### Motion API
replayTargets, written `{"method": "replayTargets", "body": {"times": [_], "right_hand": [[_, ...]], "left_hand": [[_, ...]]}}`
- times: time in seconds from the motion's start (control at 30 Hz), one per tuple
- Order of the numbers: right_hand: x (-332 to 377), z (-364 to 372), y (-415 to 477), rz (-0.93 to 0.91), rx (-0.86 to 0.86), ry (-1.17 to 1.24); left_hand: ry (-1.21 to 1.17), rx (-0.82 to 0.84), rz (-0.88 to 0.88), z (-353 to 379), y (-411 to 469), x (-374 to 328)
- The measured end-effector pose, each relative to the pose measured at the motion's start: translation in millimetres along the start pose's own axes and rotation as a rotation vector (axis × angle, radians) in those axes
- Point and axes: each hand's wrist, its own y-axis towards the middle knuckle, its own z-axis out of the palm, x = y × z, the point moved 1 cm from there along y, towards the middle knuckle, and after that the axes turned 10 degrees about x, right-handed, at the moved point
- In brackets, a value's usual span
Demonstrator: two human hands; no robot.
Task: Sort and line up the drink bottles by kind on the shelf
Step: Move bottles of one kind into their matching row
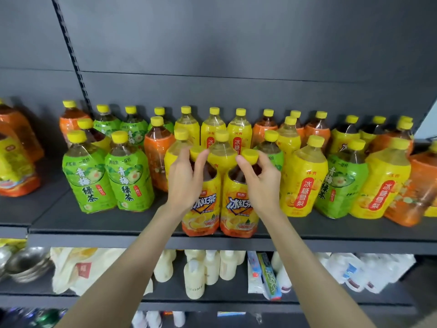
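Note:
Two iced black tea bottles with yellow-and-orange labels stand side by side at the front edge of the dark shelf [99, 223]. My left hand [184, 178] grips the neck of the left iced tea bottle [201, 214]. Just to the right, the neck of the right iced tea bottle [238, 216] sits in the grip of my right hand [260, 178]. Green tea bottles [88, 181] stand to the left. Yellow pear drink bottles [301, 185] and orange-labelled bottles [157, 152] are mixed behind and to the right.
The shelf's front strip on the left, before the green bottles, is bare. A lower shelf holds metal bowls [26, 261], a cloth bag [78, 268], pale cream bottles [208, 268] and white pouches [364, 271]. More orange and yellow bottles [16, 162] stand on the neighbouring shelf at far left.

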Motion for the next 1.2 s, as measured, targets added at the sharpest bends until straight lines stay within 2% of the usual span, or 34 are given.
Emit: {"method": "replayTargets", "body": {"times": [0.4, 0.57, 0.9, 1.03, 1.1, 1.2], "right_hand": [[-27.8, 21.3, 32.4, -0.046, -0.097, -0.174], [-41.9, 28.6, 45.0, 0.014, -0.093, -0.133], [-50.4, 21.6, 13.5, 0.051, 0.0, -0.058], [-51.9, 18.9, -0.4, 0.028, -0.057, 0.122], [-55.1, 18.9, -7.4, 0.082, -0.058, 0.233], [-68.3, 21.8, -17.9, 0.195, 0.028, 0.363]], "left_hand": [[0.024, -0.002, -0.016, 19.5, 29.7, 27.1], [0.012, -0.03, -0.002, 21.9, 38.8, 35.5], [0.114, -0.03, 0.066, 18.9, 21.8, 48.3], [-0.244, -0.04, -0.011, 14.6, 6.1, 46.4], [-0.391, -0.068, -0.081, 15.8, -5.0, 50.7], [-0.523, -0.04, -0.228, 23.7, -27.8, 67.3]]}}
